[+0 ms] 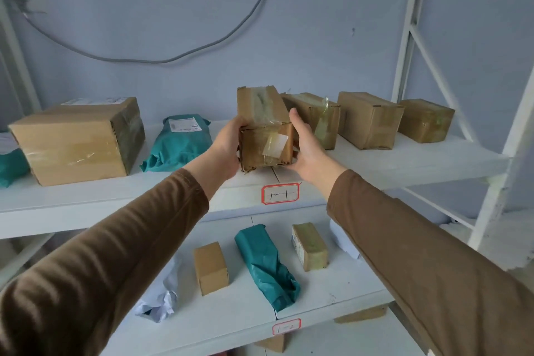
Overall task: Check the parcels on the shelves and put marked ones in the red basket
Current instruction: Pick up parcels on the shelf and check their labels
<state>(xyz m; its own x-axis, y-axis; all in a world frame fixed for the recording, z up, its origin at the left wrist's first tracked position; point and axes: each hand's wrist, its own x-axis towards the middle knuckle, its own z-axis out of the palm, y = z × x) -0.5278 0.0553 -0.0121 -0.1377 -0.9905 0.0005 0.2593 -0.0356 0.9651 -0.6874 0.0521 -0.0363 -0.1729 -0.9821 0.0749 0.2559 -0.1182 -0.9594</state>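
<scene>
Both hands grip a long taped cardboard parcel (pixel 264 127) at the front of the upper shelf (pixel 404 159), the left hand (pixel 228 144) pressed to its left side, the right hand (pixel 306 144) to its right. A loose tape patch (pixel 276 144) shows on its near end. Other cardboard boxes (pixel 368 120) stand just behind it.

Long brown sleeves (pixel 121 240) (soft knit); bare hands (pixel 228 144).
</scene>
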